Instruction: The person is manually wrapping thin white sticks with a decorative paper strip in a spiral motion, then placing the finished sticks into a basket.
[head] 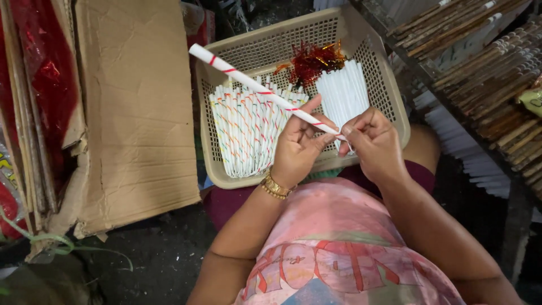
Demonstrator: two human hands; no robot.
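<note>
White paper tube with red spiral stripe [257,87] runs diagonally from upper left of centre down to the hands at mid-frame, far end free in the air over the basket. Looks light, hollow and fairly stiff, but thin-walled paper, so likely to crush or kink if squeezed; smooth surface, probably a bit slippery. Best hold seems to be near the lower end with a light fingertip pinch, as here. Left hand [297,148] cradles the tube, thumb on top and fingers curled under it, gold bracelet [274,187] on the wrist. Right hand [372,144] pinches the tube's lower tip, fingertips pressed together; what exactly sits between them is too small to tell. Below, beige plastic mesh basket [389,107] on the lap holds a batch of tubes with multicoloured stripes [245,133] at left, plain white tubes [342,93] at right, red-orange tinsel [310,61] at the top. Flattened cardboard [135,113] left of frame, racks of brown sticks [485,62] upper right.
</note>
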